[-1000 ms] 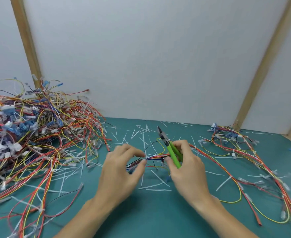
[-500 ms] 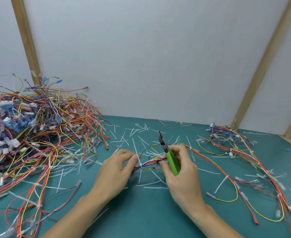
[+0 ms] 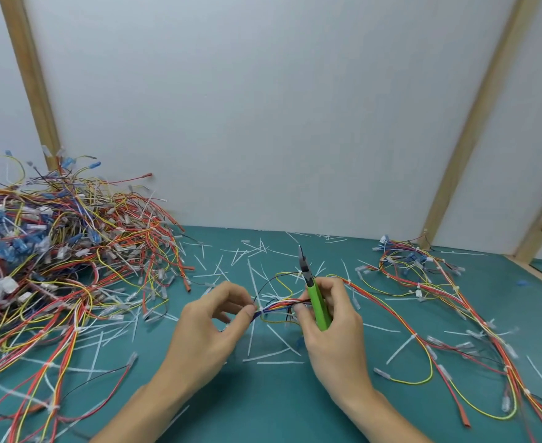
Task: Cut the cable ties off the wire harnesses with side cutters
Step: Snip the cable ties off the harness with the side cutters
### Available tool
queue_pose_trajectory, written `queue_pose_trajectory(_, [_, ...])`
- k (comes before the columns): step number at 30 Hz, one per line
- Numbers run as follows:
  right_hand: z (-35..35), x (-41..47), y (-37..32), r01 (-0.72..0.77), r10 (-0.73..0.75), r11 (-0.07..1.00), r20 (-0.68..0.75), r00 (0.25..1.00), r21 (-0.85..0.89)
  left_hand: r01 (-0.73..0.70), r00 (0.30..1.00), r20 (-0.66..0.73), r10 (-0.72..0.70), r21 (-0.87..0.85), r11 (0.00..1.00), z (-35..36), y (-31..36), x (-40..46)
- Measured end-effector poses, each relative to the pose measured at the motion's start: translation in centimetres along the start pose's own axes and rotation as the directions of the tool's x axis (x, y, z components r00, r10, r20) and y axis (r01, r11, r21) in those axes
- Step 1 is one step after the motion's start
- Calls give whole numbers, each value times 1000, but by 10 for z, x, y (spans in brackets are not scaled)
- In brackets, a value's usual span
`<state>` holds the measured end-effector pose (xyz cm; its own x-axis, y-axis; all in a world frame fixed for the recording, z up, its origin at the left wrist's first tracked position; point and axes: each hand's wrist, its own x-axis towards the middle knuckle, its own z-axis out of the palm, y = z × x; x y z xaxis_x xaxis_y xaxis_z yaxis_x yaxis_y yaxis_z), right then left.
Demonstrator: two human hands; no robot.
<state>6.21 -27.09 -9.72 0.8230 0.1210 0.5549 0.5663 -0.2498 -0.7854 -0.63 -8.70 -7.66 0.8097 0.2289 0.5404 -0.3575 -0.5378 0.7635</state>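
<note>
Side cutters [image 3: 314, 292] point up-left, gripped in right hand [image 3: 333, 327]; left hand [image 3: 208, 327] pinches harness [image 3: 279, 306]

Hands [image 3: 272, 327] on harness [image 3: 279, 306] — cutters [image 3: 314, 292] upright

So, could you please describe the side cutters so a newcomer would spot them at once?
Look at the middle of the green mat, between the big wire pile and the smaller harness. The right hand holds the cutters: the only bright green handles, dark tip pointing up.
</note>
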Motion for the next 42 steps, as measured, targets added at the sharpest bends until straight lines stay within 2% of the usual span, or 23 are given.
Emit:
queue_pose_trajectory(3, [0,-1,-1,11,-11,1000,0,1000,-7,13,999,44,-17,88,996,0,-3,0])
queue_pose_trajectory(7, [2,-3,-4,37,-37,999,11,999,-17,217,974,34,-224,143,966,1,-20,0])
queue_pose_trajectory(9, [3,-5,-5,45,-45,999,9,999,-10,262,962,19,-272,222,939,1,-26,2])
queue_pose_trajectory(11, [4,-6,-5,44,-44,999,1,999,-11,182,982,-14,-187,312,933,-2,-25,3])
queue_pose_trajectory(13, [5,-6,-6,30,-30,999,-19,999,-17,-17,998,-42,35,370,929,-4,-19,4])
queue_pose_trajectory(14, [5,-5,-6,16,-16,1000,-36,999,-16,-99,992,-40,122,364,926,-5,-14,5])
queue_pose_trajectory(16, [4,-4,-6,-12,12,1000,-68,998,4,-160,986,5,165,286,945,-2,-6,3])
queue_pose_trajectory(20, [3,-3,-6,-24,23,1000,-67,997,-13,-76,980,197,44,159,984,6,-5,-4])
queue_pose_trajectory(22, [3,-4,-7,-14,12,999,-53,999,-42,23,970,243,-24,6,1000,7,-6,-3])
queue_pose_trajectory(27, [3,-6,-11,-9,13,993,35,999,-114,139,990,41,-134,-173,975,5,-9,2])
queue_pose_trajectory(30, [4,-8,-16,5,10,988,99,995,-152,190,979,-60,-197,-107,976,4,-14,4])
queue_pose_trajectory(33, [2,-7,-20,13,14,986,164,986,-164,210,971,-100,-215,-62,976,1,-17,6])
queue_pose_trajectory(35, [-1,-6,-23,43,-13,985,176,984,-168,163,978,-122,-167,-44,986,-2,-16,7])
queue_pose_trajectory(37, [-5,-4,-29,112,-92,980,120,988,-166,37,988,-155,-21,102,994,-6,-17,9])
queue_pose_trajectory(40, [-8,-3,-40,216,-212,969,43,976,-121,-169,966,-120,231,388,906,-8,-15,11])
queue_pose_trajectory(42, [-6,-5,-44,239,-232,965,69,970,-112,-259,941,-76,330,467,846,-7,-14,12])
